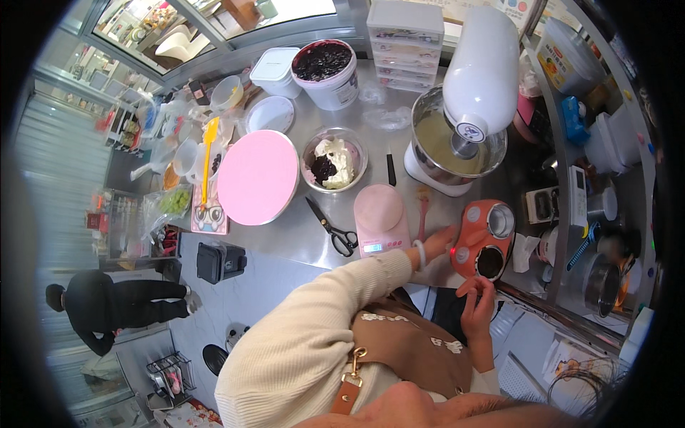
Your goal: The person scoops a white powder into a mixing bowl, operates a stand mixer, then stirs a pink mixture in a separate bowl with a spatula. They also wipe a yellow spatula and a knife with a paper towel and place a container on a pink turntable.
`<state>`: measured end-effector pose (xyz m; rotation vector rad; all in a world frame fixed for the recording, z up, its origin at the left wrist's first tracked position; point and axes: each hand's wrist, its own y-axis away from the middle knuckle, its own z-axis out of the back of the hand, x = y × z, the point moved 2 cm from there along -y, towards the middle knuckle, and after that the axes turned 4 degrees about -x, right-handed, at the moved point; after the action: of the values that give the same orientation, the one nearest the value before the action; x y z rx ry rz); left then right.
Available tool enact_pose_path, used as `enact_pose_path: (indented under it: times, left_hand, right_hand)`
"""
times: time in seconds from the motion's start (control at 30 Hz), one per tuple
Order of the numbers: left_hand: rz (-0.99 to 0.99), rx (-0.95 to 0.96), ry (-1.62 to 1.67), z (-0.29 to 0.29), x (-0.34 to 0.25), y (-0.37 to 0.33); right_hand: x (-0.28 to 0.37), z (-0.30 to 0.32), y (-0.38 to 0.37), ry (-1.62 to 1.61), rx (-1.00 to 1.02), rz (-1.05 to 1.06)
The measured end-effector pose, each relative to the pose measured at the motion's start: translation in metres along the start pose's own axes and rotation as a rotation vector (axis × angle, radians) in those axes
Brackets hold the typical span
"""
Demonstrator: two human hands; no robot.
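Observation:
My left hand point(437, 247) reaches across to the side of an orange-red melting pot point(465, 226) with two round wells. Its fingers are stretched out by a small red light. Dark brown contents fill the near well point(490, 262); the far well point(499, 221) has a pale inside. Just below the near well is my right hand point(477, 303), fingers bent and drawn together; whatever lies between them, if anything, is too small to make out. Left of the pot, a pink spatula point(422, 217) lies beside a pink digital scale point(382, 221) with a lit display.
A stand mixer point(479, 71) holds a steel bowl of pale batter. Nearby are a glass bowl point(335, 160) of cream and dark filling, scissors point(334, 232), a knife point(390, 170), a pink round board point(258, 177) and a tub of dark jam point(325, 71). Another person point(118, 307) stands further left.

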<state>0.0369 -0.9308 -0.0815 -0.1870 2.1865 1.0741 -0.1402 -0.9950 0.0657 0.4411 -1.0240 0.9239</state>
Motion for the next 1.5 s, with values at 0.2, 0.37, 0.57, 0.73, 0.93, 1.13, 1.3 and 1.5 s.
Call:
enact_pose_path:
  times: [0.2, 0.37, 0.57, 0.73, 0.93, 1.13, 1.3, 1.5]
  left_hand:
    - [-0.004, -0.099, 0.059, 0.131, 0.01, 0.102]
    - [-0.137, -0.511, 0.283, 0.255, -0.003, 0.212]
    - [-0.313, -0.801, 0.388, 0.371, -0.001, 0.285]
    - [-0.168, -0.29, -0.187, 0.415, -0.007, 0.316]
    - [-0.25, 0.036, -0.936, 0.434, -0.038, 0.353]
    - [-0.413, 0.263, -1.387, 0.473, -0.06, 0.343]
    - [-0.698, 0.352, -1.614, 0.472, -0.06, 0.32]
    - [-0.877, 0.343, -1.75, 0.458, -0.052, 0.306]
  right_hand:
    - [0.016, -0.043, -0.018, 0.07, 0.107, 0.092]
    - [0.044, -0.098, -0.033, 0.032, 0.252, 0.179]
    - [0.069, -0.186, -0.032, 0.111, 0.373, 0.242]
    - [0.082, -0.274, -0.01, 0.22, 0.573, 0.245]
    - [0.127, -0.372, 0.022, 0.219, 0.775, 0.222]
    - [0.155, -0.42, 0.039, 0.262, 0.712, 0.193]
    - [0.164, -0.422, 0.046, 0.362, 0.705, 0.217]
    - [0.16, -0.416, 0.049, 0.405, 0.718, 0.186]
